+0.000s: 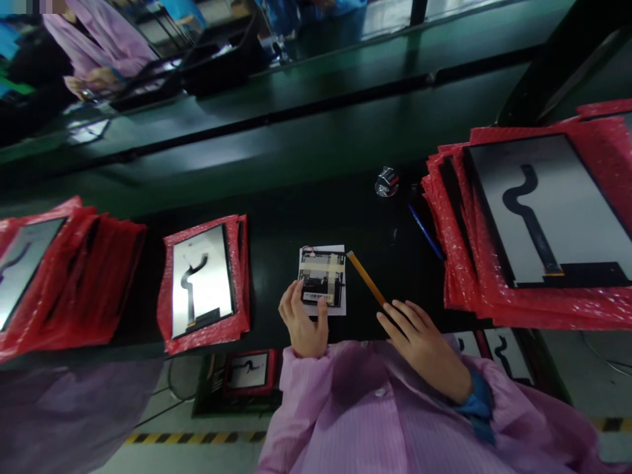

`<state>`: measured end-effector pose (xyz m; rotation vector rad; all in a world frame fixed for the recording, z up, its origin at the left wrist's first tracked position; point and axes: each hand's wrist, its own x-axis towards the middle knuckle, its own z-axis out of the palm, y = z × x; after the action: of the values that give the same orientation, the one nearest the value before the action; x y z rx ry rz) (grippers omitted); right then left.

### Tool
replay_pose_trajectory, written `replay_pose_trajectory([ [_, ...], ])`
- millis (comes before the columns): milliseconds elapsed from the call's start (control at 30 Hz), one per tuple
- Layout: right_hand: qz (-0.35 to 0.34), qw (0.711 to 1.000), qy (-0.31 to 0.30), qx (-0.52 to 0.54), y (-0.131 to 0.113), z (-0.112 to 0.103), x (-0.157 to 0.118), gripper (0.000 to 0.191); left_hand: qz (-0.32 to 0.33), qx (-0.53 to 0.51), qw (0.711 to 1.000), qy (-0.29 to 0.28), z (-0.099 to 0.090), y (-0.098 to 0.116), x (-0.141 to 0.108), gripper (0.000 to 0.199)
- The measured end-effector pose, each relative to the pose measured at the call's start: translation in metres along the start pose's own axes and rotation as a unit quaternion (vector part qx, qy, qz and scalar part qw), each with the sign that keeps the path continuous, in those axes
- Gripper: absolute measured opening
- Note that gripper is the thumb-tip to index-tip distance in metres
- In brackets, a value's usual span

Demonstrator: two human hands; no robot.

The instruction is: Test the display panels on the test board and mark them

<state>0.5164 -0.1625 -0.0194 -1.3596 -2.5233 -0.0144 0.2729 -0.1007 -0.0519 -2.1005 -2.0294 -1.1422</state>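
A small electronic module [323, 266] with a dark frame, pale tape strips and a printed label lies on a white sheet [338, 311] on the dark table. My left hand [306, 322] holds it at its lower left, with the thumb on the lower edge and the fingers along the left side. An orange flat flex cable [365, 275] slants from the module's upper right corner down to my right hand [424, 349]. The fingers of that hand close on the cable's lower end, which they hide. Whether the cable's upper end touches the module, I cannot tell.
Red bubble-wrap pouches with display panels lie in stacks at right [557, 210], near left [203, 283] and far left [29, 263]. A blue pen [425, 230] and a crumpled shiny piece [387, 182] lie right of centre. Across the bench, a person's hands [101, 79] are beside black trays.
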Motion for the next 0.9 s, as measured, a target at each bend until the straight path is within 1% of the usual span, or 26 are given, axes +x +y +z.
replay_pose_trajectory([
  [133, -0.069, 0.996, 0.056, 0.029, 0.005, 0.002, -0.01, 0.036, 0.026, -0.008, 0.999, 0.019, -0.003, 0.002, -0.001, 0.037],
  [200, -0.094, 0.989, 0.097, 0.053, 0.006, 0.002, -0.011, 0.033, 0.05, -0.007, 0.999, 0.017, -0.006, 0.004, -0.002, 0.03],
  [267, -0.104, 0.981, 0.131, 0.099, 0.005, -0.004, -0.008, 0.029, 0.077, -0.017, 0.997, 0.003, -0.012, 0.008, -0.001, 0.025],
  [300, -0.1, 0.974, 0.151, 0.133, 0.005, -0.011, -0.004, 0.026, 0.093, -0.034, 0.995, -0.013, -0.015, 0.011, 0.001, 0.025],
  [367, -0.076, 0.953, 0.196, 0.218, 0.003, -0.03, 0.013, 0.023, 0.134, -0.105, 0.983, -0.069, -0.024, 0.019, 0.008, 0.03],
  [433, -0.024, 0.924, 0.242, 0.297, 0.003, -0.051, 0.041, 0.025, 0.174, -0.208, 0.951, -0.148, -0.031, 0.029, 0.02, 0.04],
  [467, 0.015, 0.914, 0.244, 0.324, 0.005, -0.061, 0.059, 0.026, 0.177, -0.253, 0.933, -0.186, -0.034, 0.033, 0.028, 0.043],
  [500, 0.061, 0.902, 0.253, 0.345, 0.008, -0.068, 0.079, 0.023, 0.16, -0.287, 0.919, -0.217, -0.035, 0.037, 0.037, 0.043],
  [533, 0.1, 0.886, 0.259, 0.371, 0.012, -0.072, 0.1, 0.02, 0.123, -0.308, 0.912, -0.24, -0.036, 0.04, 0.046, 0.04],
  [567, 0.128, 0.864, 0.259, 0.413, 0.017, -0.074, 0.121, 0.018, 0.071, -0.321, 0.909, -0.256, -0.036, 0.042, 0.056, 0.038],
  [600, 0.147, 0.835, 0.264, 0.46, 0.023, -0.074, 0.141, 0.017, 0.012, -0.33, 0.905, -0.268, -0.035, 0.043, 0.067, 0.038],
  [633, 0.151, 0.809, 0.264, 0.503, 0.03, -0.071, 0.16, 0.018, -0.039, -0.343, 0.896, -0.28, -0.034, 0.043, 0.078, 0.039],
  [667, 0.157, 0.79, 0.264, 0.531, 0.037, -0.067, 0.177, 0.018, -0.075, -0.359, 0.883, -0.294, -0.032, 0.041, 0.089, 0.04],
  [700, 0.161, 0.776, 0.263, 0.551, 0.044, -0.062, 0.191, 0.019, -0.095, -0.381, 0.866, -0.309, -0.03, 0.038, 0.1, 0.04],
  [733, 0.164, 0.766, 0.261, 0.564, 0.051, -0.056, 0.204, 0.019, -0.101, -0.404, 0.849, -0.324, -0.028, 0.034, 0.111, 0.039],
  [800, 0.172, 0.754, 0.263, 0.576, 0.064, -0.045, 0.222, 0.021, -0.099, -0.447, 0.822, -0.339, -0.024, 0.024, 0.132, 0.039],
  [833, 0.175, 0.749, 0.266, 0.581, 0.07, -0.041, 0.228, 0.022, -0.099, -0.462, 0.814, -0.339, -0.02, 0.02, 0.142, 0.038],
  [900, 0.182, 0.738, 0.27, 0.591, 0.079, -0.032, 0.238, 0.025, -0.105, -0.475, 0.809, -0.33, -0.012, 0.01, 0.16, 0.035],
])
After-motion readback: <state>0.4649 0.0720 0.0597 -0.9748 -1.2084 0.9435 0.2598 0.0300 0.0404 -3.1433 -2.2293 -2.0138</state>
